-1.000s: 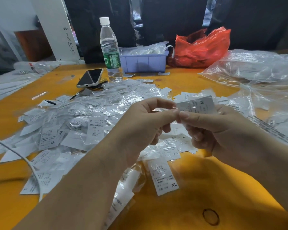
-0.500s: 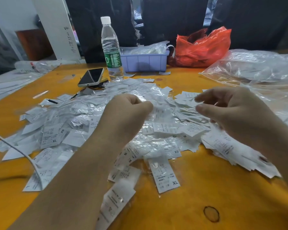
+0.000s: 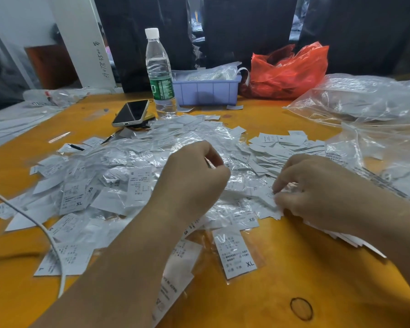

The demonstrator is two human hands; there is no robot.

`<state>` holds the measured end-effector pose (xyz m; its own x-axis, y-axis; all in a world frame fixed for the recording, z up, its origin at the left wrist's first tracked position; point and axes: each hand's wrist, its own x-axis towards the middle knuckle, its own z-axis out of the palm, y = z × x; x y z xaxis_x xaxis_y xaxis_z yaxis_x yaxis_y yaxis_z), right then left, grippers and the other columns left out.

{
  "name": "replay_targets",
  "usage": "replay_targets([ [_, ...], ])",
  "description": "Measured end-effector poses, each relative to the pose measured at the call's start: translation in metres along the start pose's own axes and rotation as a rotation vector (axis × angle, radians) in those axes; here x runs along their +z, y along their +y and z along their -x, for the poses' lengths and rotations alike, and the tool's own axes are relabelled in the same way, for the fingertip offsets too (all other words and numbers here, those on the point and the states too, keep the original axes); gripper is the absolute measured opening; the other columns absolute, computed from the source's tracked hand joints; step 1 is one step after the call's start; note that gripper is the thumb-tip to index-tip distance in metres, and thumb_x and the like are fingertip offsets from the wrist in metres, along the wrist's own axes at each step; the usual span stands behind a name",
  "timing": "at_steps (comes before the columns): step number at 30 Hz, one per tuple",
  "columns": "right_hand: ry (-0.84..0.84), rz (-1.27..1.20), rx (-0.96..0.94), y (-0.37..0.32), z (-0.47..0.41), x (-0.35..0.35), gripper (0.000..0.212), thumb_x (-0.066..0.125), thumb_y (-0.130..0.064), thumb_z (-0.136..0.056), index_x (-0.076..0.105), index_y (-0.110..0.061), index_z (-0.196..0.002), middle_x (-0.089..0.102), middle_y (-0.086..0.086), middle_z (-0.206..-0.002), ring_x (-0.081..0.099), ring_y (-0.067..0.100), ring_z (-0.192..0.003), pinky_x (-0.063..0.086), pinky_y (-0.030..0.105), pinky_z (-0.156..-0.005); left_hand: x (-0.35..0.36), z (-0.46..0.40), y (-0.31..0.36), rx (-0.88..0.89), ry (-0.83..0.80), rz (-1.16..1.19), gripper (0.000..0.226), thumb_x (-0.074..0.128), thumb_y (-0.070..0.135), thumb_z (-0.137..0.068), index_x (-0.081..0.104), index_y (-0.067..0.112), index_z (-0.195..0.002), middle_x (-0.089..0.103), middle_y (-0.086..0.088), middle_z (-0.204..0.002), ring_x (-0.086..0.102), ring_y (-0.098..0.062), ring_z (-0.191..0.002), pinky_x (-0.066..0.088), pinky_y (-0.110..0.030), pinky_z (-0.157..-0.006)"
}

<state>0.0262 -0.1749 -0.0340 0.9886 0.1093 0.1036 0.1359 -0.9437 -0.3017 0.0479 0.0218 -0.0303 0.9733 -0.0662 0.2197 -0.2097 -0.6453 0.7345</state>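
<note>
size labels [image 3: 137, 185] piled beneath left hand [image 3: 192, 181], curled, grip unclear, right hand [image 3: 317, 190] pinching some

Right hand [image 3: 317, 192] pinches a label [image 3: 268, 197] in the pile [image 3: 118, 185]; left hand [image 3: 189, 183] curls above it.

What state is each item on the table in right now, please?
water bottle, upright, capped.
phone, face up, screen dark.
purple bin, holding clear packets.
red bag, crumpled.
left hand, fingers curled over label pile, grip hidden.
right hand, pinching loose labels.
</note>
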Motion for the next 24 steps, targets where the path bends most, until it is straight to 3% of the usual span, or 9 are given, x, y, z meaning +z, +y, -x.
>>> replay_targets([
  [5, -0.052, 0.0, -0.015, -0.003, 0.001, 0.002, 0.035, 0.068, -0.061, -0.071, 0.067, -0.029, -0.084, 0.052, -0.017, -0.096, 0.051, 0.003, -0.091, 0.048, 0.03, -0.078, 0.003, 0.002, 0.0, 0.023, -0.046, 0.018, 0.009, 0.062, 0.023, -0.08, 0.062, 0.03, -0.075, 0.057, 0.01, -0.061, 0.05, -0.002, -0.05, 0.036, -0.021, -0.051],
  [10, 0.048, -0.009, -0.057, -0.001, 0.001, 0.007, 0.011, 0.061, -0.032, -0.088, 0.067, -0.025, -0.082, 0.054, -0.016, -0.094, 0.05, 0.0, -0.085, 0.04, 0.019, -0.069, 0.005, 0.003, 0.0, 0.034, -0.1, 0.004, 0.01, 0.06, 0.022, -0.082, 0.063, 0.03, -0.077, 0.057, 0.009, -0.064, 0.05, -0.004, -0.051, 0.037, -0.021, -0.05],
  [14, 0.238, -0.047, -0.108, -0.006, 0.004, 0.003, 0.017, 0.058, -0.021, -0.09, 0.073, -0.018, -0.082, 0.061, -0.01, -0.083, 0.055, 0.008, -0.078, 0.051, 0.033, -0.07, 0.012, 0.005, 0.002, 0.088, -0.166, 0.005, 0.011, 0.058, 0.029, -0.087, 0.064, 0.028, -0.078, 0.058, 0.01, -0.061, 0.048, -0.001, -0.046, 0.037, -0.018, -0.044],
  [16, 0.389, -0.104, -0.207, -0.011, 0.011, -0.001, 0.018, 0.059, -0.017, -0.089, 0.074, -0.014, -0.08, 0.065, -0.004, -0.072, 0.059, 0.013, -0.067, 0.051, 0.038, -0.06, 0.014, 0.007, 0.005, 0.072, -0.209, 0.113, 0.024, 0.054, 0.039, -0.093, 0.067, 0.022, -0.081, 0.06, 0.009, -0.061, 0.047, -0.001, -0.045, 0.039, -0.025, -0.05],
  [19, 0.434, -0.095, -0.391, -0.024, 0.025, -0.006, 0.022, 0.055, -0.018, -0.088, 0.072, -0.013, -0.076, 0.061, -0.006, -0.064, 0.055, 0.01, -0.055, 0.045, 0.03, -0.05, 0.014, 0.009, 0.014, 0.006, -0.362, 0.336, 0.042, 0.044, 0.051, -0.097, 0.067, 0.019, -0.084, 0.065, 0.005, -0.063, 0.053, -0.005, -0.051, 0.039, -0.027, -0.053],
  [24, 0.401, -0.075, -0.474, -0.033, 0.043, -0.004, 0.019, 0.057, -0.016, -0.089, 0.074, -0.014, -0.081, 0.05, -0.014, -0.075, 0.048, 0.005, -0.062, 0.042, 0.022, -0.053, 0.011, 0.017, 0.022, 0.057, -0.426, 0.554, 0.026, 0.051, 0.021, -0.097, 0.065, 0.001, -0.088, 0.06, 0.002, -0.063, 0.056, -0.011, -0.056, 0.042, -0.023, -0.044],
])
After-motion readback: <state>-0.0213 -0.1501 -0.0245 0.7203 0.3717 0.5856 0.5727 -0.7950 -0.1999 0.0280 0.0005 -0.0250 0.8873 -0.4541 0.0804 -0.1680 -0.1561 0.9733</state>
